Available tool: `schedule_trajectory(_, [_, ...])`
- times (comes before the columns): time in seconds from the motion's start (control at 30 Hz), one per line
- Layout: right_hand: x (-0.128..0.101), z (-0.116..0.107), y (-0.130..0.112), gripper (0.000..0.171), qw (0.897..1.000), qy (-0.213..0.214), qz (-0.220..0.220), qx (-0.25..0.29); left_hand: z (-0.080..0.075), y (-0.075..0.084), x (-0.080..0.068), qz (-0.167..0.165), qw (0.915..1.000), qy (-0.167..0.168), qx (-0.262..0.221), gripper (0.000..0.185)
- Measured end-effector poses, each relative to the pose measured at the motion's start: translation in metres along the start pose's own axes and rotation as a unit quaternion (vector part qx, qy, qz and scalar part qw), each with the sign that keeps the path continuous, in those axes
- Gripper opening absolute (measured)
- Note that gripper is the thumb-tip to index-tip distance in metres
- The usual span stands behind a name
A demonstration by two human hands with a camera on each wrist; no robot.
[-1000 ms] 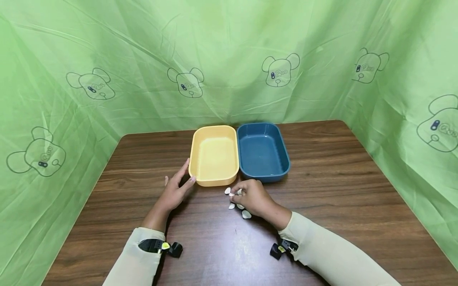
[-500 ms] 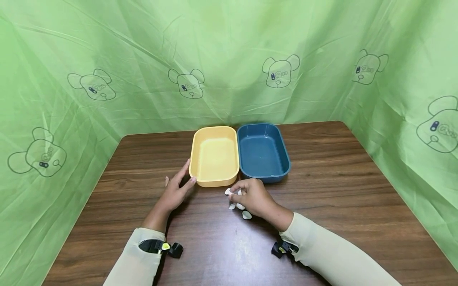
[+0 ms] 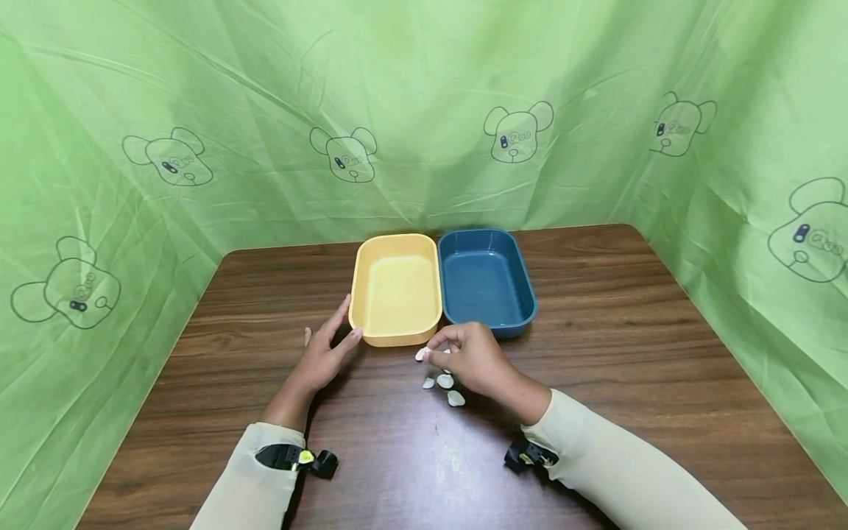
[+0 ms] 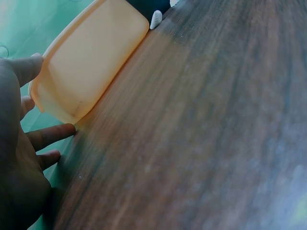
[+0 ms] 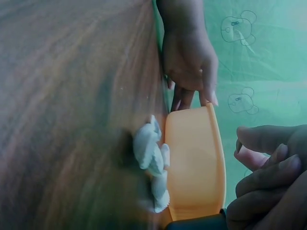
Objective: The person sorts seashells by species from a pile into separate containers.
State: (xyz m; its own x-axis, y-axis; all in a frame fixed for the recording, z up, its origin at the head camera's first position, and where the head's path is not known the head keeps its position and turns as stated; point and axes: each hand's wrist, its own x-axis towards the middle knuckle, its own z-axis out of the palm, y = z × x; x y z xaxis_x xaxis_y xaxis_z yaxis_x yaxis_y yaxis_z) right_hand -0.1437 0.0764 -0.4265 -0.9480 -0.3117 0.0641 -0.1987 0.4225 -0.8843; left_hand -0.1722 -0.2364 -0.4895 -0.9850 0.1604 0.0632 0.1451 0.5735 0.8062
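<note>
My left hand [image 3: 323, 362] rests against the near-left corner of the yellow tray [image 3: 396, 341], fingers spread along its outer side and thumb at the rim. In the left wrist view its fingers are straight. My right hand [image 3: 478, 361] is just in front of where the two trays meet, thumb and forefinger pinching a small white seashell [image 3: 427, 350], mostly hidden by the fingertips. Below those fingertips a white seashell [image 3: 420, 355] lies on the table. Several more seashells [image 3: 456, 398] lie beneath and beside the hand; the right wrist view shows them bunched together.
A blue tray [image 3: 489, 327] stands right beside the yellow one, to its right. Both sit near the back edge of the dark wooden table [image 3: 596, 353]. Green cloth [image 3: 424, 110] printed with mouse-like outlines surrounds the table on the back and sides.
My right hand has risen slightly and shifted a little right and back with the pinched seashell, uncovering more of the seashells below. My left hand has stayed at the yellow tray.
</note>
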Motion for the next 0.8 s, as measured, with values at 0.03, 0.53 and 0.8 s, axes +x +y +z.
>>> schedule_trajectory(0.03, [0.0, -0.001, -0.001, 0.003, 1.0, 0.002, 0.0, 0.003, 0.0, 0.0, 0.0, 0.0, 1.0, 0.0, -0.001, 0.073])
schedule_trajectory(0.53, [0.006, -0.025, -0.009, 0.003, 0.999, 0.052, 0.004, 0.013, -0.001, 0.0, 0.0, 0.003, 1.0, 0.001, -0.005, 0.075])
schedule_trajectory(0.8, [0.016, -0.039, -0.004, 0.006, 0.996, 0.091, -0.006, -0.01, 0.0, -0.001, 0.0, 0.002, 1.0, 0.002, -0.005, 0.074])
